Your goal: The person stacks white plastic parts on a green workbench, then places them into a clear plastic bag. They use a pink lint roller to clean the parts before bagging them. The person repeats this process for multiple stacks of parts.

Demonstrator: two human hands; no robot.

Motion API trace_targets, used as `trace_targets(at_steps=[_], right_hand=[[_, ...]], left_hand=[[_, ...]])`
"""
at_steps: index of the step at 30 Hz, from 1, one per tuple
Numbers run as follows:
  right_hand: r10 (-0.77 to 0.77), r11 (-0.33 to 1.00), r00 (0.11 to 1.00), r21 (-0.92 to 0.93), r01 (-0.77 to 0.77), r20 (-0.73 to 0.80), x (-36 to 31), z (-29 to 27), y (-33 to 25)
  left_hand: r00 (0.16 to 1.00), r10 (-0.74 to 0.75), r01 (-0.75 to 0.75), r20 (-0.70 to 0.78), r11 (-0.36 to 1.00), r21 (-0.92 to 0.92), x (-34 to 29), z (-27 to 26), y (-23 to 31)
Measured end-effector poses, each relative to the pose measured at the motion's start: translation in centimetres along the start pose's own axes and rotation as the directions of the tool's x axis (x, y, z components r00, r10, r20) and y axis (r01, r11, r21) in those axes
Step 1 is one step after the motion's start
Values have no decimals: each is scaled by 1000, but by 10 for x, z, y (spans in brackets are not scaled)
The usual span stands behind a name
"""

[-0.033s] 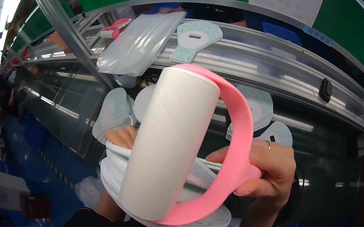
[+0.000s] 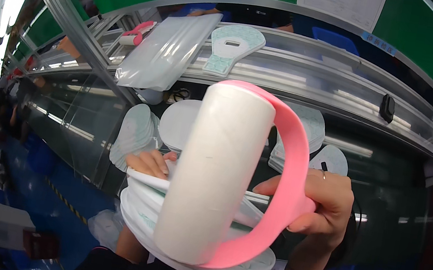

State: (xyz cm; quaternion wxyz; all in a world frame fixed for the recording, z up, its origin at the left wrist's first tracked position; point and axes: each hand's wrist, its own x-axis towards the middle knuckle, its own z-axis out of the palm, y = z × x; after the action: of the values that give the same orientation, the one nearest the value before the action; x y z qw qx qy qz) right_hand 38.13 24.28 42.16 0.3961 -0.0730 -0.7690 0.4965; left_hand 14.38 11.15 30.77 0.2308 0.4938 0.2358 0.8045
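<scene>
A large lint roller (image 2: 214,174) with a white sticky roll and a pink handle fills the middle of the view, close up. My right hand (image 2: 326,206) is closed round the end of its pink handle, with a ring on one finger. Behind the roll, my left hand (image 2: 147,162) curls its fingers over the edge of a bundle of white padded pieces (image 2: 138,208) with pale green patterning. The bundle lies against my front. The roll hides most of the bundle and part of my left hand.
Stacks of pale patterned pads (image 2: 135,133) and white oval pieces (image 2: 177,123) lie on the dark bench beyond. A paddle-shaped pad (image 2: 234,46), clear plastic bags (image 2: 168,49) and another pink lint roller (image 2: 139,35) rest on the metal ledge. A person sits across.
The lint roller and my right hand have shifted slightly to the right. More of the white oval pieces and of my left fingers now shows beside the roll.
</scene>
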Motion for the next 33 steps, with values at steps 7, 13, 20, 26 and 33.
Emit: trace_targets(at_steps=[7, 13, 20, 26, 33], right_hand=[[210, 977, 947, 75, -197, -242, -78, -23, 31], [112, 992, 947, -20, -124, -301, -94, -17, 39], [21, 998, 971, 70, -4, -238, -31, 13, 1], [114, 992, 917, -1, -123, -383, -79, -11, 38], [709, 699, 618, 459, -549, -340, -161, 20, 125]], left_hand=[[998, -62, 61, 1, 992, -114, 15, 1, 24], [998, -1, 13, 69, 986, -169, 18, -5, 24], [997, -72, 68, 25, 990, 126, -1, 4, 12], [988, -43, 44, -149, 999, 7, 7, 9, 15], [991, 51, -34, 126, 991, -133, 18, -21, 41]])
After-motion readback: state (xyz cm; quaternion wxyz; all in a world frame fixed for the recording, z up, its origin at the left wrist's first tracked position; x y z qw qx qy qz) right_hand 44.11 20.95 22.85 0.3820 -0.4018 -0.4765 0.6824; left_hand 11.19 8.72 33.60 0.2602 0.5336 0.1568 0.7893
